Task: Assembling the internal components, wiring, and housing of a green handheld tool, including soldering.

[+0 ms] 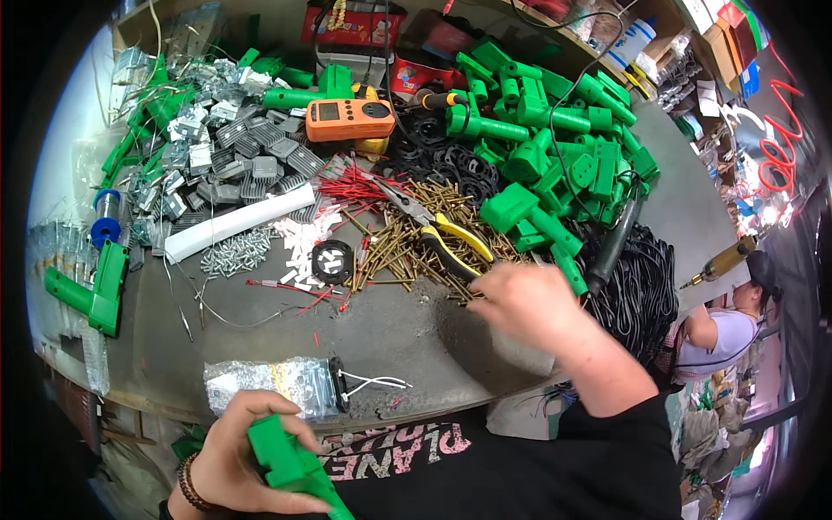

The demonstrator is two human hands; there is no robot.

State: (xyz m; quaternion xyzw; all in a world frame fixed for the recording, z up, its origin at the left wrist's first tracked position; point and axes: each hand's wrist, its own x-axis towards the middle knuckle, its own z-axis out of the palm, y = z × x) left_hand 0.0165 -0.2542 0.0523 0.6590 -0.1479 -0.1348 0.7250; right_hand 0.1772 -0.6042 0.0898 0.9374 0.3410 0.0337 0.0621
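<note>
My left hand [238, 459], with a beaded bracelet at the wrist, grips a green plastic housing [286, 455] close to my body at the lower edge. My right hand [524, 303] reaches over the worktop at the right end of a heap of long brass-coloured screws [390, 256]. Its fingers are curled together and point left; anything between them is too small or hidden to make out. Just beyond those fingers lie pliers [446, 238] with yellow-and-black handles, resting on the heap.
Green housings [555, 121] are piled at the back right, above black cords [646, 277] and a soldering iron [614, 247]. An orange meter [351, 120] stands at the back. Grey metal blocks [251, 147] and silver screws [236, 251] lie left. A plastic-wrapped packet [273, 387] sits near the front edge.
</note>
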